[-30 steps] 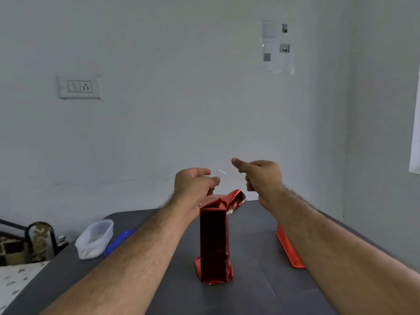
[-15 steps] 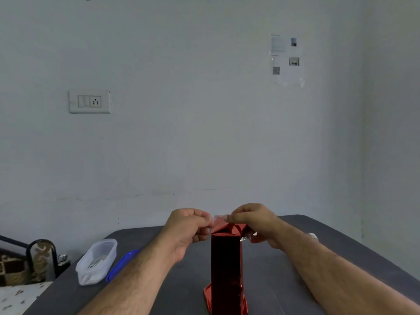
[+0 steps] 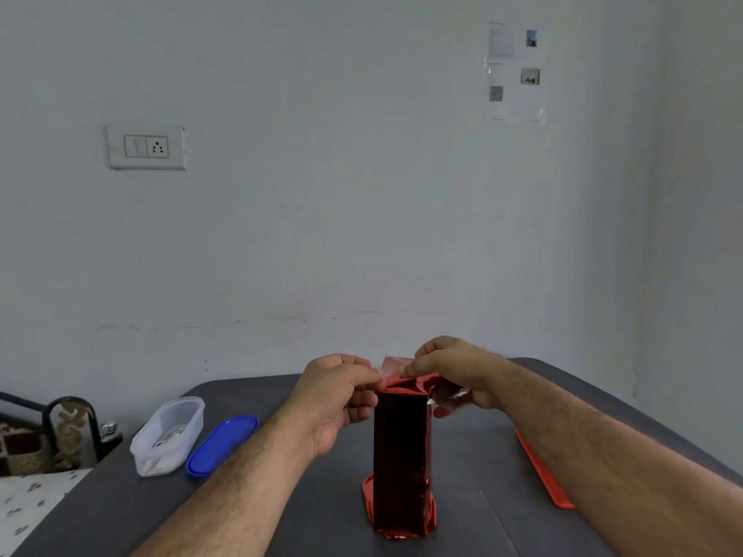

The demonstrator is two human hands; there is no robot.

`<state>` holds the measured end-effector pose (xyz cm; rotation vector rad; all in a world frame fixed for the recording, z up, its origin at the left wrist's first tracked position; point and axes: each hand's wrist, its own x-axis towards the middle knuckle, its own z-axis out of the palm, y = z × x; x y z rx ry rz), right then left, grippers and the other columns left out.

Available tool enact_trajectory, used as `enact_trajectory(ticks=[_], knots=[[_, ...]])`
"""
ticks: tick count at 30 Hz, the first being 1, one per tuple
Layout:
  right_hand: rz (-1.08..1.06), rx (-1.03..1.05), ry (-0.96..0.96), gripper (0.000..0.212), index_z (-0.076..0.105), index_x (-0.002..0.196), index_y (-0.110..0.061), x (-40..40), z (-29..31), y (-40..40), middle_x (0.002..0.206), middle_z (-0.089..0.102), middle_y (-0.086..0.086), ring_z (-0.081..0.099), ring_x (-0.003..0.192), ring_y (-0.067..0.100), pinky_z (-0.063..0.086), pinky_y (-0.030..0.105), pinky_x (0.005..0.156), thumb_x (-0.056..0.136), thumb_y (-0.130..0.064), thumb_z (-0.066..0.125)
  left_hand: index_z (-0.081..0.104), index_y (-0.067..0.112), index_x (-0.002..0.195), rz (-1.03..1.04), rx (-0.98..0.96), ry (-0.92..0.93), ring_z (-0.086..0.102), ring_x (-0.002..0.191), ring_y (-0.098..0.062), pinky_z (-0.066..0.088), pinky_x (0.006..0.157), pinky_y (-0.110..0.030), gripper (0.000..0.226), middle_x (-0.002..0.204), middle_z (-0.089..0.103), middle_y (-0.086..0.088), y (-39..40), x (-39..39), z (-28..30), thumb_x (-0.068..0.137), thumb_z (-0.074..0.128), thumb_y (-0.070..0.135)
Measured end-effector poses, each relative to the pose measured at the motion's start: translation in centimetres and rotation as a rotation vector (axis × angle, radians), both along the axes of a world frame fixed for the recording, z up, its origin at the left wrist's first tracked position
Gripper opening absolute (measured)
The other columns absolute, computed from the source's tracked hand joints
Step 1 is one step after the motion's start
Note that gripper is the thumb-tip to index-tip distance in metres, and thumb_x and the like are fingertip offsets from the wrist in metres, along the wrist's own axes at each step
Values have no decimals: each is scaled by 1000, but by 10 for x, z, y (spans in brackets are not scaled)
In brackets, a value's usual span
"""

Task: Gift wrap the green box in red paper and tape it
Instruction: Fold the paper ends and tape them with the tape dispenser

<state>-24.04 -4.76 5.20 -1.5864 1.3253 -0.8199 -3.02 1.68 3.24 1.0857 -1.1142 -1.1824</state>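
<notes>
Foil-slick red paper (image 3: 402, 448) creases easily; left hand (image 3: 341, 396) and right hand (image 3: 454, 371) pinch tape strip (image 3: 392, 365) over its top fold.

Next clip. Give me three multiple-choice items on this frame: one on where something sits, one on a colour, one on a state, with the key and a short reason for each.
1. Where is the blue lid?
A. On the clear container
B. Flat on the table, right of the clear container
C. On top of the wrapped box

2. What colour is the wrapping on the box?
A. Red
B. Green
C. Silver

3. How does the wrapped box stand?
A. On its side
B. Lifted off the table
C. Upright on the table

Key: B, the lid lies beside the open container; A, shiny red paper covers it; C, its base rests on the table while the left hand and right hand pinch tape at its top.
</notes>
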Motion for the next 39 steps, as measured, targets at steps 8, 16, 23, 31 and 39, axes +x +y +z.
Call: enact_trajectory(ticks=[8, 16, 23, 31, 39], knots=[[-5, 42, -127, 55, 71, 118, -10, -10, -2, 5, 97, 77, 12, 73, 72, 22, 66, 47, 77, 69, -1, 96, 64, 4, 107, -20, 15, -36, 62, 57, -19, 51, 53, -31, 23, 83, 74, -20, 0, 2, 10, 89, 73, -5], [-14, 95, -281, 55, 78, 115, -12, -12, -15, -1, 103, 81, 13, 76, 84, 26, 65, 47, 79, 65, 3, 95, 60, 7, 104, -108, 49, -373, 56, 50, -15, 45, 48, -27, 27, 81, 75, -20, -10, -5, 41, 86, 77, -6], [-51, 135, -349, 55, 79, 111, -13, -8, -16, 2, 99, 81, 13, 75, 76, 25, 64, 42, 72, 63, 7, 94, 62, 7, 87, -119, 93, -618, 52, 46, -13, 40, 42, -24, 27, 68, 70, -16, -13, -17, 53, 77, 77, -12], [-65, 124, -341, 49, 79, 110, -12, -7, -14, 7, 104, 81, 17, 75, 73, 25, 64, 40, 67, 68, 10, 89, 67, 4, 73, -91, 114, -844, 52, 44, -11, 43, 42, -23, 17, 61, 67, -11, -17, -30, 65, 73, 76, -10], [-64, 132, -314, 52, 78, 113, -13, -7, -11, 7, 106, 81, 17, 76, 84, 28, 64, 43, 71, 67, 10, 90, 74, 1, 81, -98, 166, -971, 55, 43, -8, 45, 42, -21, 12, 64, 69, -8, -26, -39, 70, 75, 82, -5]])
